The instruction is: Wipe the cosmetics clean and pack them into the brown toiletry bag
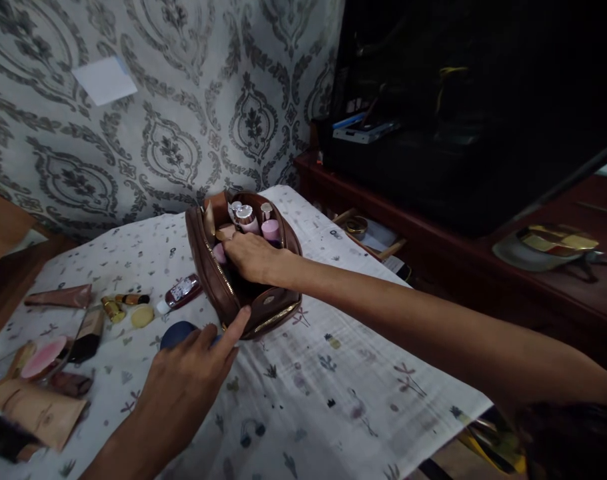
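A brown zip-up toiletry bag [211, 267] stands unzipped on the cloth-covered table. My right hand [256, 257] reaches into it; its fingers are bent, and their tips and whatever they grip are hidden inside. Around that hand in the bag are a silver-capped bottle [246, 217], a lilac-capped container [270, 231] and a smaller silver-topped bottle [266, 211]. My left hand [188, 377] is at the bag's near left side, index finger stretched against its edge. The other fingers curl over a dark blue round item [176, 333], mostly covered by the hand.
Left of the bag lie a dark red bottle [183, 291], a yellow round item [142, 316], a pink tube [58, 296], a beige tube [38, 410] and a pink compact [44, 355]. A dark red cabinet [433, 247] with an open drawer borders the table's right side.
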Demonstrator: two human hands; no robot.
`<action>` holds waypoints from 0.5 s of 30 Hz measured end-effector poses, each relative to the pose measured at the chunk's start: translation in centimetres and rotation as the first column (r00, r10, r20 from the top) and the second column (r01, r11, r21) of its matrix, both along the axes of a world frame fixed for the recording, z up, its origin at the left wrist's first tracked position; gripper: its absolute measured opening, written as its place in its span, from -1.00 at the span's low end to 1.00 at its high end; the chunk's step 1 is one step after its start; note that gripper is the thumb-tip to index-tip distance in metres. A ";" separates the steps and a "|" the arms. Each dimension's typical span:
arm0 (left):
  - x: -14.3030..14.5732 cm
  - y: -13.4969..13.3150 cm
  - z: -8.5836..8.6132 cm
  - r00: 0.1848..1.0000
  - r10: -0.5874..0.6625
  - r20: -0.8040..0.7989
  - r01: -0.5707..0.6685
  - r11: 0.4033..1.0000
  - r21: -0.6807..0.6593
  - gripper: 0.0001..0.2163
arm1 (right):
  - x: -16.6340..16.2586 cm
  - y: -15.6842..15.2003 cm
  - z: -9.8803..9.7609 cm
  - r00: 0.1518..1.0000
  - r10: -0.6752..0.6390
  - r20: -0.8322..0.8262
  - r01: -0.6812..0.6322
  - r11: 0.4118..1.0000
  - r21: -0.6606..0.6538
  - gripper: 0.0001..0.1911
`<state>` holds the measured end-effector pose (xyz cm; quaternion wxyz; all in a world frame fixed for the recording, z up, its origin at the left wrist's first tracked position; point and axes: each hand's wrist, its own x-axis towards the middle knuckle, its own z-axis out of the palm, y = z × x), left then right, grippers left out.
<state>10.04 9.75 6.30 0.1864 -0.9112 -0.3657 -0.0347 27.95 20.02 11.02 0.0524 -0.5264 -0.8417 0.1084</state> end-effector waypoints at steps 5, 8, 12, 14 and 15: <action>-1.2 0.2 0.2 0.975 -0.074 0.210 0.090 0.994 -0.066 -0.58 | 0.1 -0.7 0.2 1.000 -0.010 -0.005 0.010 0.999 0.039 -0.62; -3.2 1.8 0.9 0.911 0.111 0.397 -0.079 0.992 -0.096 -0.65 | 0.7 -1.5 0.5 0.997 0.042 -0.066 -0.036 0.995 0.089 -0.68; -6.7 6.3 1.2 0.845 0.439 0.305 -0.389 0.897 -0.211 -0.59 | 2.4 -4.1 0.6 0.952 0.147 -0.268 -0.128 0.988 0.090 -0.82; -8.2 8.8 0.4 0.842 0.495 0.216 -0.427 0.855 -0.294 -0.50 | 3.1 -5.9 0.2 0.927 0.155 -0.340 -0.135 0.987 0.083 -0.80; -8.6 9.8 -0.2 0.838 0.514 0.181 -0.440 0.834 -0.332 -0.48 | 3.3 -6.8 -0.2 0.922 0.158 -0.353 -0.134 0.987 0.092 -0.78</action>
